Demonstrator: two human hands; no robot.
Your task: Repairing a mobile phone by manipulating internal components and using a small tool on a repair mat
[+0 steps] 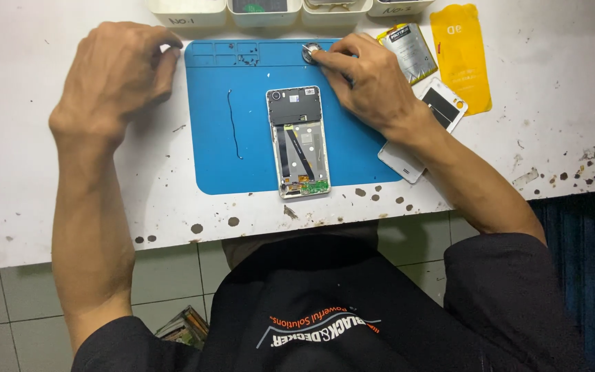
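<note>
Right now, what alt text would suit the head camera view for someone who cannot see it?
An opened phone lies on a blue mat on a stained white table. The right hand touches a small round metal part at the mat's top edge; the left hand rests curled on the table.

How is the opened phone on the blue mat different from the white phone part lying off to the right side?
The opened phone lies wholly on the blue mat, upright in the picture; the white phone part is tilted, mostly on the white table. The opened phone shows its inner boards and cables; the white phone part shows a smooth shell with a dark window. The right hand and forearm cover part of the white phone part; the opened phone is uncovered. Both are slim rectangles.
</note>
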